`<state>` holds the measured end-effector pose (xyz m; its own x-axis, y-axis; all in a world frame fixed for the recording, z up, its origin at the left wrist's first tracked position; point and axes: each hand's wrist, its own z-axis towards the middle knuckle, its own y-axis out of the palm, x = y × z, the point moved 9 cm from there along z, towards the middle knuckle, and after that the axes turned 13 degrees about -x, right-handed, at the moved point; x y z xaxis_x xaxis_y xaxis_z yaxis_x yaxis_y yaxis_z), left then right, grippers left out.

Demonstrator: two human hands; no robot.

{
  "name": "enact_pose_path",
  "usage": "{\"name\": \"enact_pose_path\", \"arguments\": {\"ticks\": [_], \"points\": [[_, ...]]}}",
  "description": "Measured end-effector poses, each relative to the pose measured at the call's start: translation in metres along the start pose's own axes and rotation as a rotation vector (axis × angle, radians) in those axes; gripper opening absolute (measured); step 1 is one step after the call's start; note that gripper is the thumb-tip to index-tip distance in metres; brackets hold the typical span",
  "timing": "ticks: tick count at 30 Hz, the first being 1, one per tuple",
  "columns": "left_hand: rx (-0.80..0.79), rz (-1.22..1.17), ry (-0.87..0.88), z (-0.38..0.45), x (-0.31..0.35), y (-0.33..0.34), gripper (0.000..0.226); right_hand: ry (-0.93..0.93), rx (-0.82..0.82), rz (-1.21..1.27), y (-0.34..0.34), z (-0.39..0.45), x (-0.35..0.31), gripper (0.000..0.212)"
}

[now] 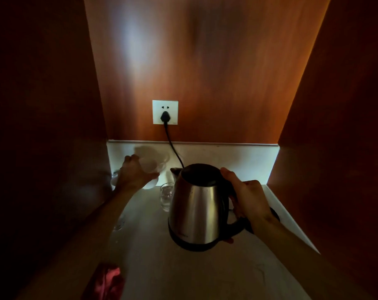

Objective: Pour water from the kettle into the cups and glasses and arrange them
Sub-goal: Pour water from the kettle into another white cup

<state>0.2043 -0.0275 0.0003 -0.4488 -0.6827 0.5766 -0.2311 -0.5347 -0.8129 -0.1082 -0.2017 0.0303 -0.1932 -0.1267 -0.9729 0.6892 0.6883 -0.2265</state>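
Pink cloth [109,280] lies crumpled at the near left edge of the table [183,273], closest to the camera. Beyond it the kettle [197,210] is the thing in use: steel body, black lid and base, spout pointing left and far, held by its black handle in the closed right hand [247,200]. It looks lifted just clear of the table, though the dim light makes that hard to confirm. Its round base [275,214] shows behind the right wrist, on the right. Just left of the kettle stands a clear glass [167,195], upright, below the spout; whether it holds water cannot be told. The left hand [134,174] is wrapped around a pale cup [150,169], tipped and raised at the far left. Two more glasses sit dimly along the left wall, one behind the left hand [114,178], one nearer, beside the forearm [120,223]. As a judgement, pouring is at an early or middle stage: no stream shows, no vessel is plainly filled, and the arranging is not yet done. The table is pale and stone-like, set in a dark wooden niche with a low pale backsplash; on the back panel a white socket [165,112] carries a black plug, whose cord [173,148] runs down behind the kettle.
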Motion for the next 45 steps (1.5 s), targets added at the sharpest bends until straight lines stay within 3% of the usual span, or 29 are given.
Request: {"name": "enact_pose_path", "arguments": {"ticks": [6, 15, 26, 30, 32, 35, 39, 45], "points": [[0.008, -0.012, 0.062, -0.072, 0.030, -0.038, 0.092, -0.032, -0.094, -0.002, -0.009, -0.018, -0.007, 0.064], [-0.036, 0.094, -0.020, -0.183, 0.045, -0.013, 0.063, -0.057, -0.253, 0.052, -0.024, -0.055, -0.001, 0.064], [-0.133, 0.008, -0.116, -0.262, 0.036, 0.058, 0.115, -0.080, -0.344, 0.064, -0.053, -0.096, 0.025, 0.057], [-0.108, -0.017, -0.103, -0.274, 0.042, 0.065, 0.105, -0.054, -0.333, 0.110, -0.061, -0.095, 0.035, 0.054], [-0.112, -0.013, -0.095, -0.272, 0.041, 0.070, 0.099, -0.025, -0.317, 0.137, -0.064, -0.089, 0.042, 0.068], [-0.144, -0.018, -0.092, -0.266, 0.038, 0.078, 0.096, -0.010, -0.340, 0.156, -0.062, -0.084, 0.047, 0.072], [-0.255, -0.085, -0.120, -0.253, 0.026, 0.088, 0.107, -0.028, -0.356, 0.058, -0.064, -0.083, 0.038, 0.074], [-0.243, -0.181, -0.098, -0.249, 0.014, 0.086, 0.091, -0.040, -0.363, -0.114, -0.062, -0.067, 0.022, 0.066]]}}
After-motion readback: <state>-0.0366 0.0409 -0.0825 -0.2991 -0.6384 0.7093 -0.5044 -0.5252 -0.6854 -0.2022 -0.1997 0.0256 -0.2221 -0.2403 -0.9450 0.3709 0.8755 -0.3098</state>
